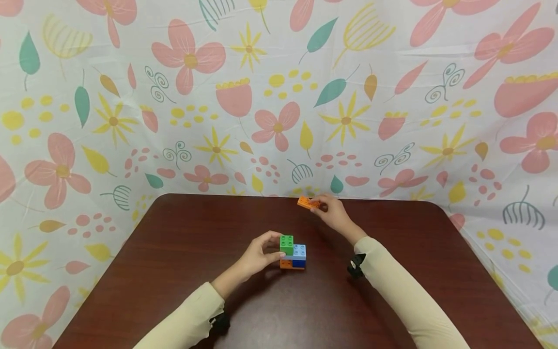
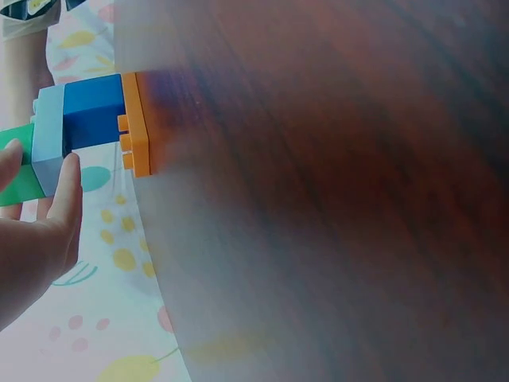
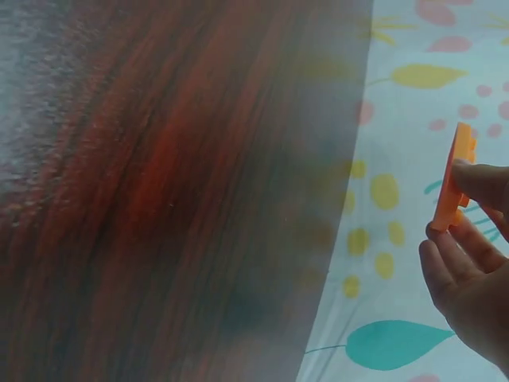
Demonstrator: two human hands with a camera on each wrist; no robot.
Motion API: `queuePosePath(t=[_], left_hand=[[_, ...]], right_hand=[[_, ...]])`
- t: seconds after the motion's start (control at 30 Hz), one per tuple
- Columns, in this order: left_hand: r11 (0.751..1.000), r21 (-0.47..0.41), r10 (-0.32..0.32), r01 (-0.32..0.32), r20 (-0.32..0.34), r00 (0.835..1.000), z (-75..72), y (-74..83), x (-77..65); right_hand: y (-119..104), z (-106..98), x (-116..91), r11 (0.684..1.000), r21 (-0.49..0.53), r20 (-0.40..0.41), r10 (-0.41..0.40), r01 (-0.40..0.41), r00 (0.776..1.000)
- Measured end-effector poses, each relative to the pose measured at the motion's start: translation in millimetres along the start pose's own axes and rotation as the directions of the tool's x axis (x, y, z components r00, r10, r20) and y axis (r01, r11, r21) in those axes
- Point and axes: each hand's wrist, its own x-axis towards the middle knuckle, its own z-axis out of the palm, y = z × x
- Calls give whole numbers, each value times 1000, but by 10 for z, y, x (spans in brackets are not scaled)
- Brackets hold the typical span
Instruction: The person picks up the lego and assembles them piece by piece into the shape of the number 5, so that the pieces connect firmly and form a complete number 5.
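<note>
A small tower of toy building bricks stands upright on the table near its middle. At its base is a thin orange plate brick [image 2: 138,131], with a dark blue brick [image 2: 94,111] on part of it. Above that come a light blue brick [image 1: 299,251] and a green brick [image 1: 286,245] on top, set off to the left. My left hand [image 1: 256,256] grips the tower from the left, thumb and fingers about the green and light blue bricks. Toward the far edge, my right hand [image 1: 334,214] pinches a separate flat orange brick [image 1: 304,201] above the table, studs visible.
The dark brown wooden table [image 1: 183,261] has a glossy top. Behind it and at both sides hangs a white cloth [image 1: 279,72] printed with flowers and leaves. Black bands [image 1: 356,265] sit at both wrists over cream sleeves [image 1: 396,286].
</note>
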Motion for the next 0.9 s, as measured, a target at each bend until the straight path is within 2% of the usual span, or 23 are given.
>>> queuePosePath(t=[0.2,0.57,0.73,0.9], left_hand=[[1000,6,-5,5,-3,1000,-8,-26,5],[1000,29,9,-9,-4,1000,-22,-28,16],[999,34,10,-9,-11,1000,-21,-16,25],[999,35,8,-8,-8,1000,2,139,-39]], right_hand=[[-81,-18,-108,999,12,23,-40,40,999],[-254,-77,-295,975,59,3,-216,215,976],[-329,-137,-362,975,75,30,-213,211,976],[-407,-164,-432,975,101,64,-207,200,976]])
